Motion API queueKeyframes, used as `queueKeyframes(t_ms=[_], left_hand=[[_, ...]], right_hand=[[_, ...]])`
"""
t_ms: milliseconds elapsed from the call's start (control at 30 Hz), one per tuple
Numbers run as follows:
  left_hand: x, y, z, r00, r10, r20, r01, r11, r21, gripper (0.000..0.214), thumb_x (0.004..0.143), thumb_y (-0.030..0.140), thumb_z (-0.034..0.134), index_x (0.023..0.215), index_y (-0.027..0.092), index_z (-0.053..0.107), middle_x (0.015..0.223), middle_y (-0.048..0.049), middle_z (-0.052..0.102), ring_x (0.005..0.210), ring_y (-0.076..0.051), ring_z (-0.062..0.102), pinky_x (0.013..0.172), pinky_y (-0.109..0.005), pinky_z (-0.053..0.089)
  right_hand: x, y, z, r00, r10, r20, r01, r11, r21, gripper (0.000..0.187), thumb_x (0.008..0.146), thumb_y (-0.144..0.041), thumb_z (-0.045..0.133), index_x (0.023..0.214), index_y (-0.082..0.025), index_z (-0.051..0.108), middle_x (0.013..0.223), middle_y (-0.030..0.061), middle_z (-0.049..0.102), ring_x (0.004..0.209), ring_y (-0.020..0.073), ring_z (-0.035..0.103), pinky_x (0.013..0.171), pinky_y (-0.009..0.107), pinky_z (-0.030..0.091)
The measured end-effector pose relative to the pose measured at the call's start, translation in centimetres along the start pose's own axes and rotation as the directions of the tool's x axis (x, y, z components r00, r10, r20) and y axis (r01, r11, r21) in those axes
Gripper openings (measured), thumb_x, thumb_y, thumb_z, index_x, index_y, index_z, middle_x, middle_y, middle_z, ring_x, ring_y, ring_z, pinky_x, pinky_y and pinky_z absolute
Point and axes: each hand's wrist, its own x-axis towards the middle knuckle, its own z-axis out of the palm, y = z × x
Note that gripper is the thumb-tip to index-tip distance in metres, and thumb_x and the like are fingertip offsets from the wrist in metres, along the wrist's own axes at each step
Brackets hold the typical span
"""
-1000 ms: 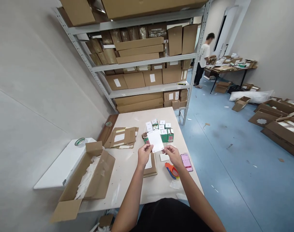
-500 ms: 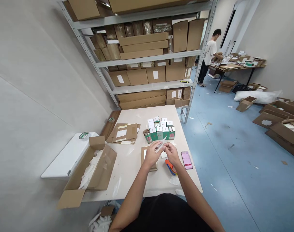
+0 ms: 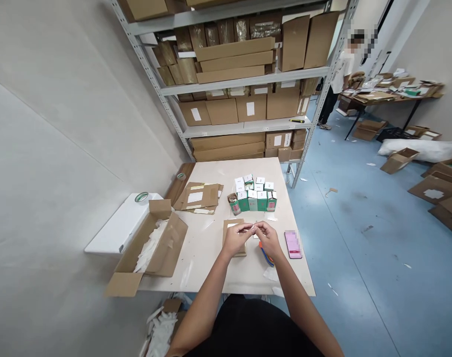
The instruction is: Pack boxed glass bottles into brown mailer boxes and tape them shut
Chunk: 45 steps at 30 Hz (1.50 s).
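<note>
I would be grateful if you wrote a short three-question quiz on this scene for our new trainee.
1. True or false: the green-and-white boxes stand farther from the camera wearer than the left hand does.
2. Which of these is nearest the right hand?
A) the flat cardboard
B) the phone
C) the green tape roll
3. Fill in the colour: the open carton holds ____ material.

Key: 1. True. 2. B. 3. White.
</note>
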Motion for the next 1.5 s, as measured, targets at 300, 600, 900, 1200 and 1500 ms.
queueKeyframes(t_ms=[300, 600, 900, 1200, 1500], left_hand=[[-1.0, -1.9, -1.2, 0.971, -0.155, -0.181, 0.117, 0.972, -0.204, 0.048, 0.085, 0.061, 0.071, 0.091, 0.014, 0.081, 0.088, -0.008, 0.078, 0.082, -0.023, 0.071, 0.075, -0.032, 0.057], [-3.4, -2.8, -3.4, 0.989, -0.103, -0.107, 0.078, 0.974, -0.214, 0.064, 0.094, 0.07, 0.055, 0.112, 0.014, 0.079, 0.118, -0.0135, 0.075, 0.113, -0.03, 0.068, 0.098, -0.039, 0.054], [-5.4, -4.2, -4.2, 0.927, -0.212, -0.31, 0.165, 0.971, -0.172, 0.041, 0.082, 0.05, 0.078, 0.11, 0.02, 0.081, 0.121, -0.0114, 0.077, 0.11, -0.027, 0.073, 0.097, -0.039, 0.059], [-7.8, -5.0, -7.2, 0.864, -0.207, -0.459, 0.134, 0.973, -0.186, 0.037, 0.085, 0.053, 0.073, 0.093, 0.018, 0.082, 0.089, -0.007, 0.081, 0.081, -0.023, 0.074, 0.076, -0.031, 0.059], [-16.0, -6.0, -14.7, 0.828, -0.102, -0.552, 0.045, 0.992, -0.115, 0.034, 0.091, 0.051, 0.069, 0.098, 0.021, 0.082, 0.108, -0.0097, 0.079, 0.096, -0.023, 0.074, 0.082, -0.031, 0.06]], right_hand=[[-0.5, 0.0, 1.4, 0.998, -0.025, 0.052, 0.026, 0.999, -0.027, 0.024, 0.094, -0.044, 0.065, 0.086, -0.023, 0.07, 0.11, 0.0071, 0.07, 0.094, 0.02, 0.067, 0.085, 0.034, 0.054], [0.1, 1.6, 3.5, 0.994, 0.072, 0.085, -0.077, 0.995, 0.061, 0.023, 0.093, -0.045, 0.066, 0.091, -0.023, 0.071, 0.122, 0.0088, 0.069, 0.088, 0.0188, 0.071, 0.085, 0.036, 0.057], [-0.2, 2.4, 5.8, 0.971, 0.136, 0.198, -0.145, 0.989, 0.031, 0.025, 0.092, -0.049, 0.067, 0.087, -0.024, 0.069, 0.119, 0.009, 0.072, 0.093, 0.0212, 0.072, 0.087, 0.037, 0.058], [-1.2, 3.1, 9.1, 0.962, 0.208, 0.175, -0.223, 0.973, 0.066, 0.036, 0.088, -0.06, 0.067, 0.088, -0.025, 0.064, 0.103, 0.0093, 0.078, 0.088, 0.0255, 0.074, 0.082, 0.041, 0.06], [-6.4, 4.2, 20.2, 0.918, 0.229, 0.324, -0.261, 0.963, 0.06, 0.039, 0.081, -0.06, 0.078, 0.093, -0.024, 0.071, 0.082, 0.0041, 0.074, 0.075, 0.0224, 0.069, 0.069, 0.034, 0.056]])
